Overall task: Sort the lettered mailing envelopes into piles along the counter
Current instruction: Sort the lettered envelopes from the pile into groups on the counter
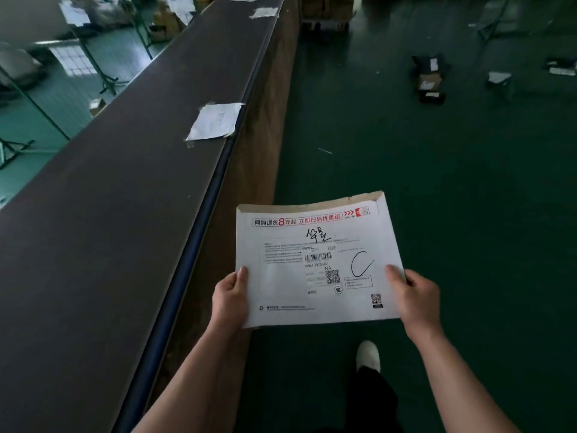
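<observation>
1. Both forearms reach in from the near edge. Left hand [230, 300] and right hand [416, 300] each pinch a lower side edge of one white mailing envelope [315, 267], thumbs on top; the other fingers are hidden beneath.
2. Envelope is held face up over the green floor [437, 182], just right of the bench [109, 214] and not touching it. A handwritten "C" [361, 264] sits right of the barcode label.
3. Handling, by judgement: light, thin, flat paperboard. Its far edge bows slightly, so it is semi-stiff, not rigid. Surface looks smooth; a one-hand pinch at a side edge should serve for laying it down, and it is not fragile.
4. Count on the bench: one near envelope pile [215, 120] at the right edge; a second pile [263, 12] farther along; more white shapes at the far end, too blurred to count.
5. Count in hand: one shows; any beneath would be hidden.
6. Scattered parcels [429, 78] lie on the floor far right; one white shoe [368, 356] shows below the envelope.
</observation>
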